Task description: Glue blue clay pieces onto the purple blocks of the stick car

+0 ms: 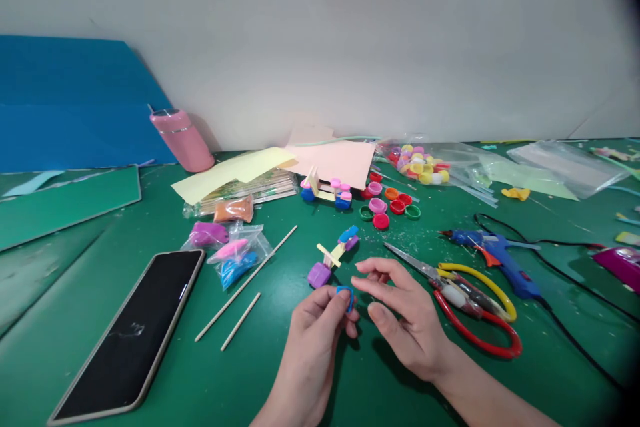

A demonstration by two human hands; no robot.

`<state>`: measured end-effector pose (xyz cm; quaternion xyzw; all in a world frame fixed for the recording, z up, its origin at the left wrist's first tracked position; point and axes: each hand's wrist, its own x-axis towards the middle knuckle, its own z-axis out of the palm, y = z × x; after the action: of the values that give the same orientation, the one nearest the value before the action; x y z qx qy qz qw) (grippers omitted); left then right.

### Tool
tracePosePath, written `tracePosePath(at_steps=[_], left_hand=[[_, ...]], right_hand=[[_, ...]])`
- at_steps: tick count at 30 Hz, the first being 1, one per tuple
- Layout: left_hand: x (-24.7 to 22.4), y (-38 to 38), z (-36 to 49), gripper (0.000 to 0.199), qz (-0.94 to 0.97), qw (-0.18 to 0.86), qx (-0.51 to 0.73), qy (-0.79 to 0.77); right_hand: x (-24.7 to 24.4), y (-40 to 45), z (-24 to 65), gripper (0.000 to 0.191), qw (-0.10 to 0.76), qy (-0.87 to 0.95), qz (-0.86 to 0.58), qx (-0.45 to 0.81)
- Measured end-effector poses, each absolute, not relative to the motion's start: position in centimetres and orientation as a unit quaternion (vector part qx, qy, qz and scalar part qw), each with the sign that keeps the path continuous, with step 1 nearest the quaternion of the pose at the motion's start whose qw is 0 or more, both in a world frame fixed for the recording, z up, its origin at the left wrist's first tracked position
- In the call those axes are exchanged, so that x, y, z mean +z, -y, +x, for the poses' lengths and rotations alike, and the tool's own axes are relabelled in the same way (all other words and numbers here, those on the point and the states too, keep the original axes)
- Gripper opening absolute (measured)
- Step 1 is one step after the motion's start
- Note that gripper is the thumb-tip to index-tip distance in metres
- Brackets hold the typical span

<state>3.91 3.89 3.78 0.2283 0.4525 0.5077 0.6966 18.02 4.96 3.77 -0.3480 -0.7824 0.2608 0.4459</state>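
Between the thumb and fingers of my left hand (315,330) is a small curved blue piece of modelling clay (346,291), partly hidden by the thumb. Just right of it, my right hand (405,317) is open with fingers apart; its fingertips come close to the clay and hold nothing. Beyond my hands lies a small model of wooden sticks (331,255) with a purple clay lump (319,274) at its near end and blue and purple pieces at its far end. Farther back stands another stick model (325,192) with blue and pink clay parts.
Scissors (450,290) and a blue glue gun (500,257) with its cord lie at right. Coloured bottle caps (381,221) sit behind. At left are a phone (133,333), two wooden sticks (245,285), bagged clay (237,257) and a pink bottle (183,140).
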Motion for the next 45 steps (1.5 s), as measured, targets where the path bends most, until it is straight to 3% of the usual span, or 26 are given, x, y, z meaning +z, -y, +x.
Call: tracePosePath(at_steps=[25, 28, 33, 45], left_hand=[[4.6, -3.4, 4.0, 0.019, 0.348, 0.650, 0.455, -0.499], [4.5, -3.5, 3.8, 0.018, 0.321, 0.686, 0.442, -0.481], [4.7, -3.4, 3.6, 0.011, 0.248, 0.797, 0.403, -0.376], [4.9, -3.3, 3.6, 0.011, 0.222, 0.831, 0.400, -0.315]], right_hand=[[3.6, -5.2, 18.2, 0.026, 0.453, 0.744, -0.353, 0.342], [3.7, -5.4, 18.4, 0.026, 0.443, 0.718, -0.361, 0.398], [4.3, -5.9, 18.9, 0.038, 0.354, 0.689, -0.290, 0.562], [3.9, -5.7, 18.7, 0.028, 0.385, 0.659, -0.281, 0.582]])
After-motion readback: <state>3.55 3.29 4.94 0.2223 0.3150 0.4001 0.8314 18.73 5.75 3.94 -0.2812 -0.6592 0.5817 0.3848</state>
